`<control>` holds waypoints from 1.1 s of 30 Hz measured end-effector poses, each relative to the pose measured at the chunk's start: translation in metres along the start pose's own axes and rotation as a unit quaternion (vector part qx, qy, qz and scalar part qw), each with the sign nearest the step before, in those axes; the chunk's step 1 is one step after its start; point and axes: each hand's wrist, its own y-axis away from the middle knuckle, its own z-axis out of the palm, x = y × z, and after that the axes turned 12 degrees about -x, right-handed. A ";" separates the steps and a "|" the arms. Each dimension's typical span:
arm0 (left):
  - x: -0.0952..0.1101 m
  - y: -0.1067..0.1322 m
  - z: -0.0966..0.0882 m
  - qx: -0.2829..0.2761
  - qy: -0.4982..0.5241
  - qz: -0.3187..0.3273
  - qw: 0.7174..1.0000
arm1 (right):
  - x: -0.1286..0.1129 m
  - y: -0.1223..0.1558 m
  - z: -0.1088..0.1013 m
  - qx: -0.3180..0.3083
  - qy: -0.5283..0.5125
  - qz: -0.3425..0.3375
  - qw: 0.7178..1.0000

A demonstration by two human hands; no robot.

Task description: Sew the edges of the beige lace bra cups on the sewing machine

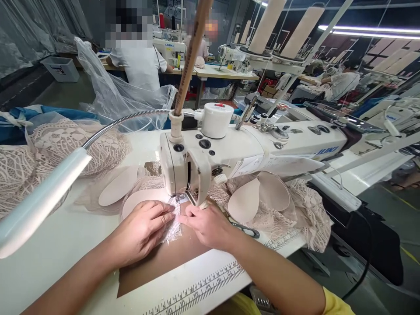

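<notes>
Under the needle of a white sewing machine (236, 148) lies a small white lace piece (173, 227) with a shiny, clear-looking edge. My left hand (144, 229) rests over its left side, fingers together and pressing it down close to the presser foot. From the right, my right hand (210, 225) pinches at the lace's edge with curled fingers; the exact grip is partly hidden. Below both hands is a brown panel (154, 267) in the table. Beside my right wrist, dark-handled thread snips (247, 229) lie partly covered.
Beige lace garments with smooth cups (244, 201) lie right of the needle, more lace (78, 140) at left. A lamp (46, 201) reaches in from the left. Printed rulers (203, 288) run along the front edge. A person in white (136, 65) sits beyond, near other machines.
</notes>
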 end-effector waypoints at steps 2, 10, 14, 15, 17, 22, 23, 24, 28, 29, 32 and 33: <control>-0.001 0.001 0.001 -0.003 0.021 0.013 1.000 | 0.002 0.002 0.002 -0.009 -0.006 -0.029 1.000; 0.000 0.002 0.001 -0.035 0.049 0.045 0.997 | 0.005 0.003 0.009 -0.014 -0.021 -0.108 0.994; 0.001 0.001 0.002 -0.051 0.052 0.053 0.996 | 0.006 0.005 0.010 0.001 -0.037 -0.124 0.992; 0.001 0.001 0.002 -0.054 0.051 0.054 0.996 | 0.006 0.005 0.010 0.005 -0.041 -0.125 0.991; 0.002 0.001 0.003 -0.061 0.045 0.054 0.996 | 0.006 0.006 0.009 0.011 -0.049 -0.127 0.991; 0.003 0.000 0.003 -0.069 0.020 0.061 0.996 | 0.005 0.006 0.007 0.011 -0.059 -0.125 0.990; 0.004 0.000 0.002 -0.067 0.015 0.064 0.996 | 0.005 0.007 0.007 0.012 -0.060 -0.124 0.990; 0.004 -0.001 0.002 -0.064 0.009 0.068 0.996 | 0.005 0.007 0.006 0.012 -0.061 -0.124 0.990; 0.006 0.000 0.001 -0.063 -0.015 0.075 0.995 | 0.005 0.007 0.006 0.026 -0.071 -0.129 0.989; 0.006 0.000 0.001 -0.063 -0.018 0.075 0.995 | 0.005 0.007 0.006 0.029 -0.077 -0.129 0.988; 0.006 0.000 0.002 -0.057 -0.022 0.075 0.995 | 0.006 0.007 0.005 0.033 -0.087 -0.110 0.990; 0.006 0.000 0.003 -0.054 -0.022 0.075 0.995 | 0.006 0.007 0.005 0.034 -0.088 -0.101 0.990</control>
